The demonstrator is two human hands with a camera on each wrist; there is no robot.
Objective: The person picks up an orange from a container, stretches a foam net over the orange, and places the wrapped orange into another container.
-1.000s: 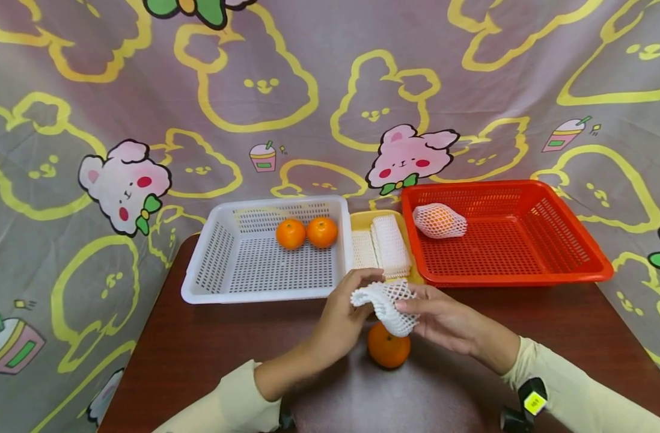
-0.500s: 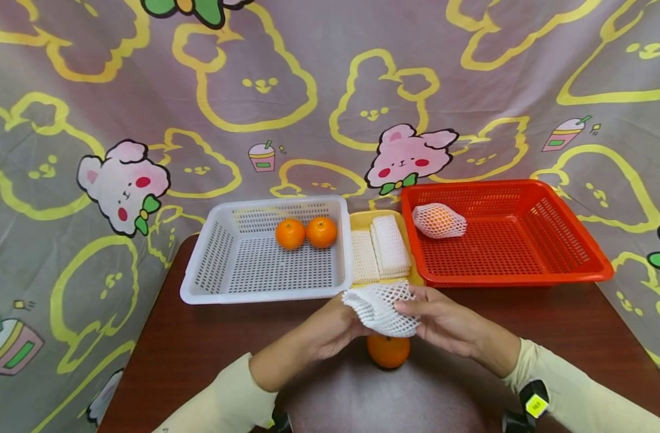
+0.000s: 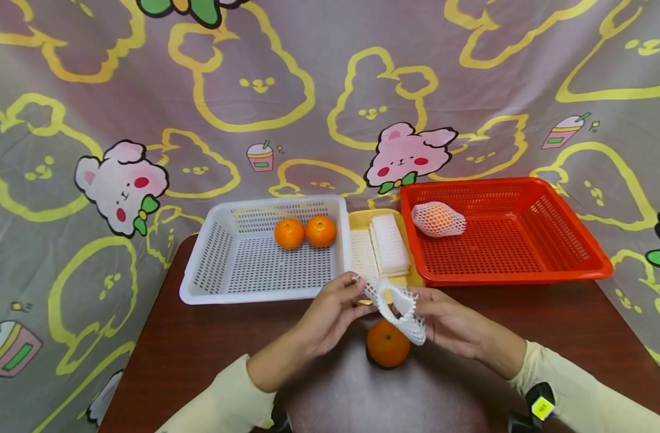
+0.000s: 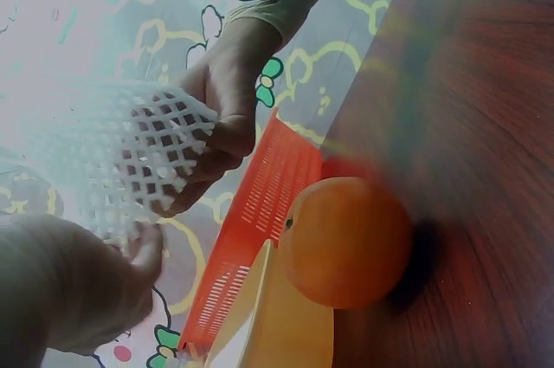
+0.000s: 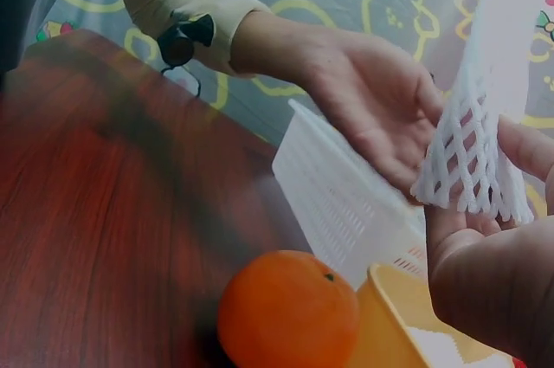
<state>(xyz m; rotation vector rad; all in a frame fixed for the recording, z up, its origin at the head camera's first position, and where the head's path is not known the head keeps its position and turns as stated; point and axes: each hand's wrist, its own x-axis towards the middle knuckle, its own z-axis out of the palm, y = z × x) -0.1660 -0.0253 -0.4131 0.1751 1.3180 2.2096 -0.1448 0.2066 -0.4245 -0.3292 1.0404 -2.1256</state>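
Note:
Between both hands, above the table, is a white foam fruit net (image 3: 415, 331), its mouth stretched into an open loop. My left hand (image 3: 330, 316) pinches one edge of the net, thumb against the mesh in the left wrist view. My right hand (image 3: 454, 325) holds the opposite side, fingers partly hidden behind the mesh (image 5: 467, 164). Just below the net an orange (image 3: 387, 346) sits on the table, stem end up; both wrist views also show this orange (image 4: 346, 242) apart from the hands.
A white basket (image 3: 200, 282) at the back left holds two oranges (image 3: 305, 233). A yellow tray (image 3: 416, 278) with stacked foam nets (image 3: 389, 246) stands in the middle. Right of it, a red basket (image 3: 514, 278) contains a net-wrapped orange (image 3: 438, 219). A patterned cloth hangs behind.
The left hand was behind and under the net and now pinches its edge from the left. The net's mouth has gone from gathered to spread wide. The orange below has stayed put.

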